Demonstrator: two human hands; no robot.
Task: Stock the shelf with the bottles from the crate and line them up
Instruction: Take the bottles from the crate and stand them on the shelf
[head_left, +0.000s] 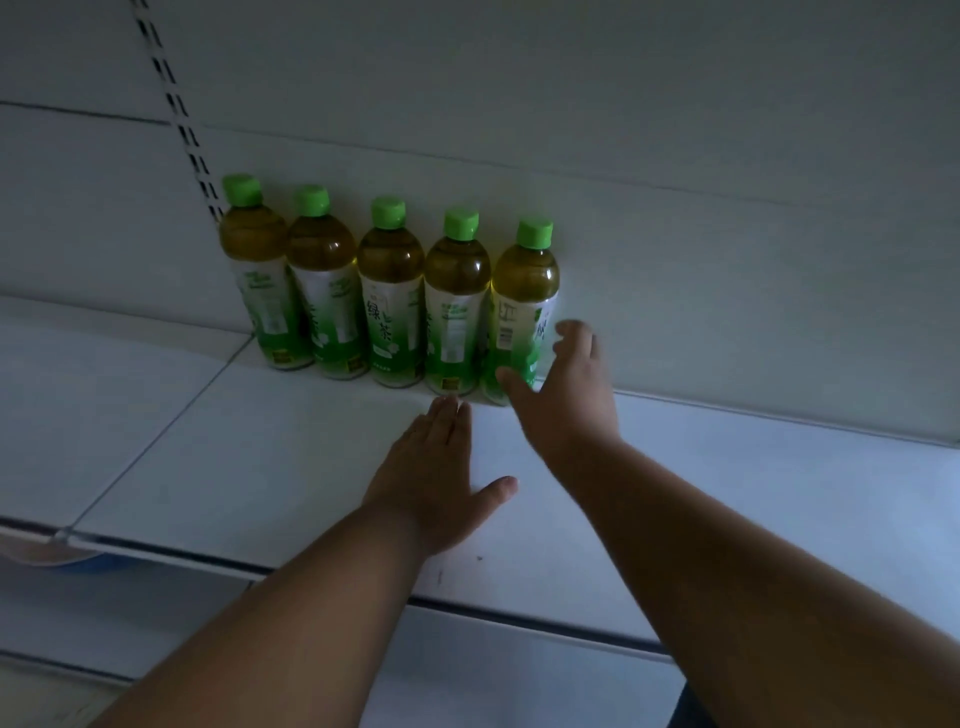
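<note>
Bottles (395, 291); both hands open, outstretched.

I am looking down at a shelf (291, 467) where five bottles are standing upright in a row against the back panel (675, 156). The row (390, 291) is sitting toward the left of the shelf, each bottle touching the next. My left hand (436, 478) is lying flat on the shelf in front of the fourth bottle (453, 306). My right hand (566, 395) is spreading just beside the rightmost bottle (519, 312), on its right.
</note>
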